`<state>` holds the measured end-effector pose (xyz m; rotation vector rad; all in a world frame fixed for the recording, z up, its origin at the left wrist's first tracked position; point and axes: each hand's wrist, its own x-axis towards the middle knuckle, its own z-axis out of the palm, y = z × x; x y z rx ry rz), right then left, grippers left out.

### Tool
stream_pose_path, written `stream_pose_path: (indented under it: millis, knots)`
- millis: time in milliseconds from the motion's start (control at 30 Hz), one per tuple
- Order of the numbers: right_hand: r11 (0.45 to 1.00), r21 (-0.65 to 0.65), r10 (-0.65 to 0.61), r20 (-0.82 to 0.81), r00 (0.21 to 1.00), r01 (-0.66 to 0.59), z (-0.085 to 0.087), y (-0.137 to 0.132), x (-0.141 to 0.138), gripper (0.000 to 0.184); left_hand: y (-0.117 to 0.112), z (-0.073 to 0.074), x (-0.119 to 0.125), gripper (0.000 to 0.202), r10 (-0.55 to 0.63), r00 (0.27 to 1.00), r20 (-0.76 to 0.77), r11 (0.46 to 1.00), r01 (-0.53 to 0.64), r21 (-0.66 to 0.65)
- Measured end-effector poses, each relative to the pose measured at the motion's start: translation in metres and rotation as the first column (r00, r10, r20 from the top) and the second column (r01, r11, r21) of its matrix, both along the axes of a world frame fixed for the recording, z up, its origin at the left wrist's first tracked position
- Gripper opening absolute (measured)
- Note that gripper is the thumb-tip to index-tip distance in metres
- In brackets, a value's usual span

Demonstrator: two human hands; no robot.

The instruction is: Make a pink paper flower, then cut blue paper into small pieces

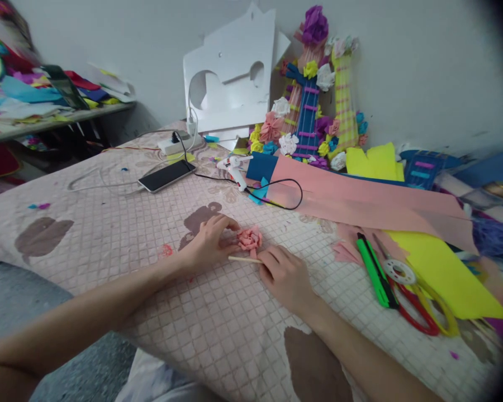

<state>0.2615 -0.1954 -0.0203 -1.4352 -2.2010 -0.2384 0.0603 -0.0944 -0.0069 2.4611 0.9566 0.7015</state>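
Left arm [96, 312] lies nearest me at eight o'clock. Near centre, at six, the left hand [209, 241] touches a pink flower [250, 239], finger grip unclear to me; the right hand [287, 277] pinches a thin stick [242, 259].

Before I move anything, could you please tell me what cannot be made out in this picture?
- Right end of the wooden stick: head view, hidden by the right hand.
- Whether the left hand pinches the pink paper flower or only touches it: head view, too small.
- Full extent of the coloured pile: head view, cut off by the left edge.
- Details of the purple strands: head view, blurred.
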Motion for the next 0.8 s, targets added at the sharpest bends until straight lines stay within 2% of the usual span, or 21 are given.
stream_pose_path:
  millis: [200,433,633,800]
  knots:
    - [1.000,0.014,0.022,0.000,1.000,-0.022,-0.001,-0.001,-0.002,0.015,0.006,-0.002,-0.001,0.030,-0.022,0.998,0.051,1.000,0.023,-0.008]
    - [0.999,0.029,0.036,0.015,0.999,-0.036,-0.001,-0.001,-0.004,0.015,0.010,0.002,0.000,0.006,-0.057,0.997,0.047,0.998,0.057,0.003]
    - [0.999,0.036,0.037,0.011,0.999,-0.038,0.000,-0.001,-0.004,0.016,0.011,0.005,0.001,0.007,-0.081,0.996,0.031,0.997,0.080,0.023]
    - [1.000,0.005,0.028,-0.015,0.999,-0.028,-0.002,-0.002,-0.004,0.015,0.012,-0.003,0.005,0.008,-0.051,0.998,0.032,0.998,0.049,0.045]
